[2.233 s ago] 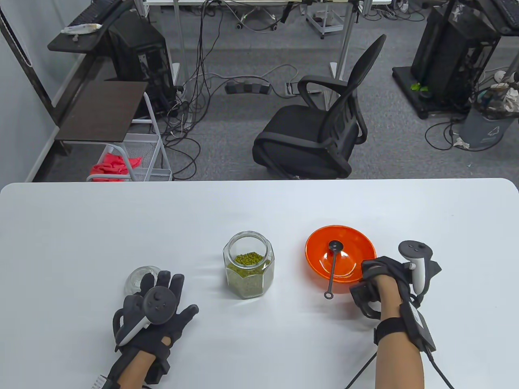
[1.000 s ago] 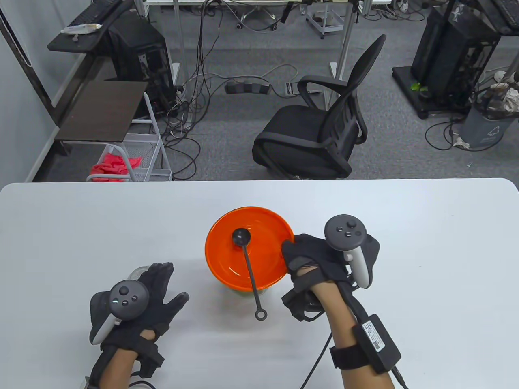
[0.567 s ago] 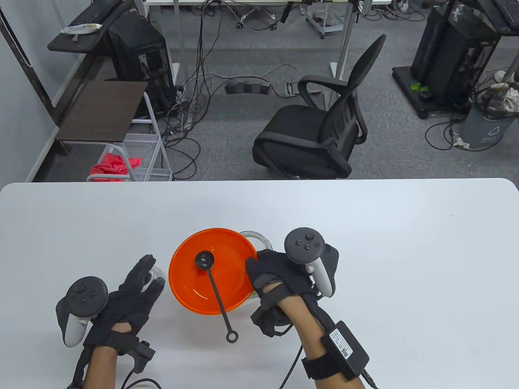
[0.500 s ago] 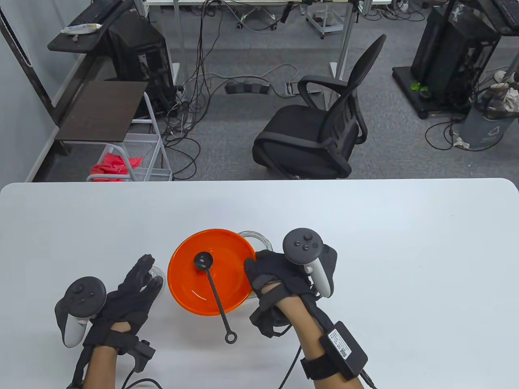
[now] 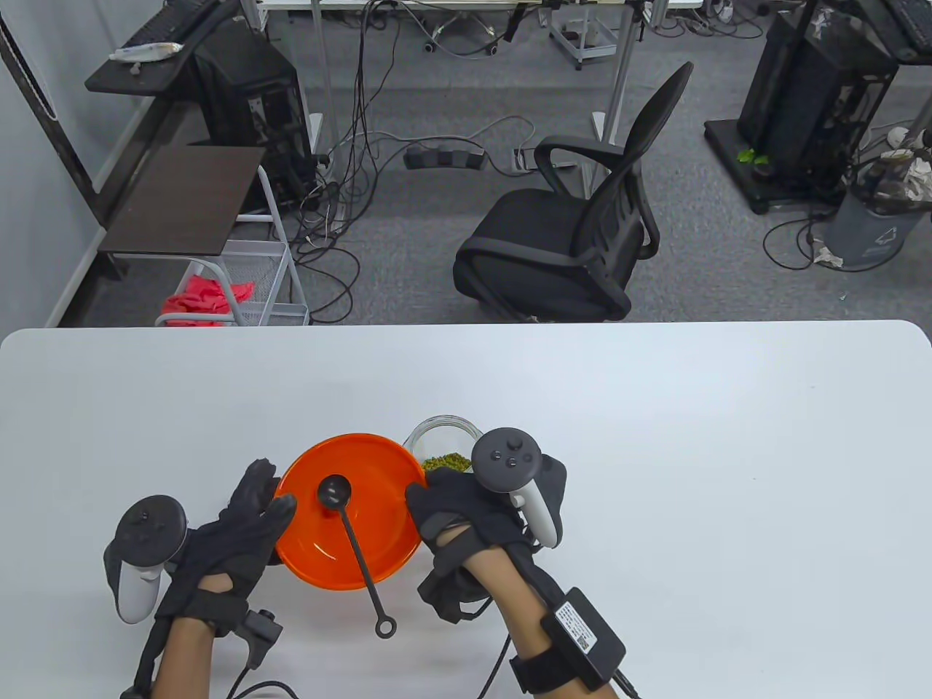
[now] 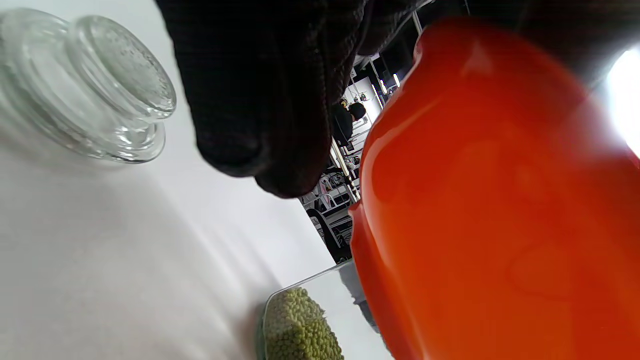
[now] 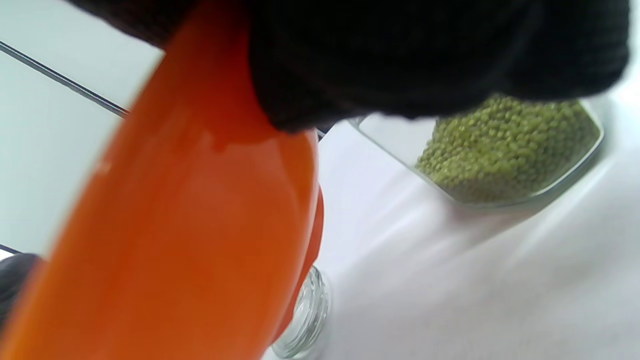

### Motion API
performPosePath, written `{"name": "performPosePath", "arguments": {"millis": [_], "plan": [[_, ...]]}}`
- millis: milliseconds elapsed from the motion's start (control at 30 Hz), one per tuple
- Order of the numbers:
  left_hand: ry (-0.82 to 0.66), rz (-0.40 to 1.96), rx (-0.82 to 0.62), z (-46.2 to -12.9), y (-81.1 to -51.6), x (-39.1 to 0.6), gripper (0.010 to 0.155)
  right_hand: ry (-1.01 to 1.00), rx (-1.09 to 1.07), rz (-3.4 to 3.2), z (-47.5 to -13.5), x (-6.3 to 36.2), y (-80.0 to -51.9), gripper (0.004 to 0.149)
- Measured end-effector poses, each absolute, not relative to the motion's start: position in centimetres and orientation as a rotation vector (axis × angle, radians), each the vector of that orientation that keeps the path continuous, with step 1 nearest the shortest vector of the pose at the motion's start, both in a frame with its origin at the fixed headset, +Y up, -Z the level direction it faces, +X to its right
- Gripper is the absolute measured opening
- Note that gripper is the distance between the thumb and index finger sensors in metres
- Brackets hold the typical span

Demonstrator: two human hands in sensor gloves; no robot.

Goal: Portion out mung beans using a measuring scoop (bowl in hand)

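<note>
The right hand [image 5: 466, 513] grips the orange bowl [image 5: 349, 531] at its right rim, fingers curled over the edge, and the bowl is held clear of the table [image 5: 655, 451]. The left hand [image 5: 233, 539] is opened towards the bowl's left rim, fingers straight, with the thumb tip at or on the rim (contact cannot be confirmed from the table view). The measuring scoop [image 5: 353, 542] lies loose inside the bowl, its cup near the centre and its handle overhanging the near rim. The open jar of mung beans [image 5: 445, 451] stands just behind the bowl, partly hidden; its glass lid [image 6: 100, 95] rests on the table to the left.

The step appears to be a transfer of the bowl to the left hand. The bowl should be kept level so the scoop is not tipped out, and the right-hand grip released only once the left is firmly set under the rim.
</note>
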State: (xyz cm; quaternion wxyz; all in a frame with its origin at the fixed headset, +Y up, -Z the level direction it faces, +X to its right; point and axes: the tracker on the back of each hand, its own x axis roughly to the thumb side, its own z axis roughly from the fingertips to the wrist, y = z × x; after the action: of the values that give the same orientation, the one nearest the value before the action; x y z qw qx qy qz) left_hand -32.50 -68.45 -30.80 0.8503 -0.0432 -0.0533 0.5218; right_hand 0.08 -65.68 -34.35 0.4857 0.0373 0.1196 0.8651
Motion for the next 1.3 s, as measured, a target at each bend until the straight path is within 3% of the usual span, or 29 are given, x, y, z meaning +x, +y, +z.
{"name": "performPosePath", "arguments": {"millis": [400,600,800,1300], "plan": [[0.007,1.094,-0.089,-30.9,-68.9,-33.1,0.064,0.305,0.091,2.021,-34.2,-1.3,-67.2,0.052],[0.031,1.054,-0.054,-30.9,-69.0,-33.0,0.062,0.307,0.107,1.99,-34.0,-0.7,-67.3,0.066],[0.082,1.061,-0.047,-30.8,-69.3,-33.4,0.063,0.298,0.114,1.999,-33.5,-0.2,-67.0,0.07],[0.228,1.022,0.074,-30.5,-70.0,-34.4,0.065,0.516,0.216,1.959,-32.5,-2.7,-68.7,0.069]]}}
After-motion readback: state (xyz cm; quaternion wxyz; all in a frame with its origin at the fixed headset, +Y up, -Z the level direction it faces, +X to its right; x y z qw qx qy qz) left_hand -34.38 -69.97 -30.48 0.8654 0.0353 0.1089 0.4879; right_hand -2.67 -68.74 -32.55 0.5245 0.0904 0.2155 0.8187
